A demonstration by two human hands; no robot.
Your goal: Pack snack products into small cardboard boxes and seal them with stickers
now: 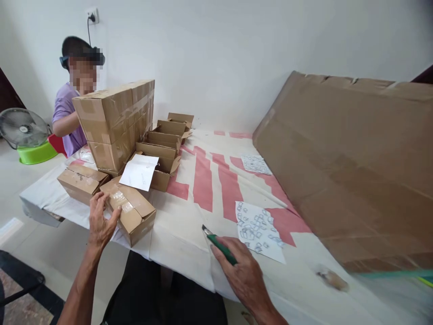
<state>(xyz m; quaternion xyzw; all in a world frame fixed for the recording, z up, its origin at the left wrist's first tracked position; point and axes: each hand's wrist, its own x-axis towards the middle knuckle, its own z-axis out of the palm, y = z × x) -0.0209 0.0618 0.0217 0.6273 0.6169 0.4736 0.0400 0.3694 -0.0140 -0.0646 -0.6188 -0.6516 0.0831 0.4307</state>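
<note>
My left hand rests with fingers spread against the near side of a taped cardboard box at the table's front edge. In my right hand is a green utility knife, its blade pointing up and left over the cloth. Just left of the box lies a second closed box. A white sheet of paper lies over the far end of the taped box and the nearest open box. Right of the knife lies a paper with small drawn shapes.
Several open boxes stand in a row behind, beside a stack of taped boxes. A large cardboard box fills the right side. Another marked paper lies on the cloth-covered table. A person sits behind the stack, near a fan.
</note>
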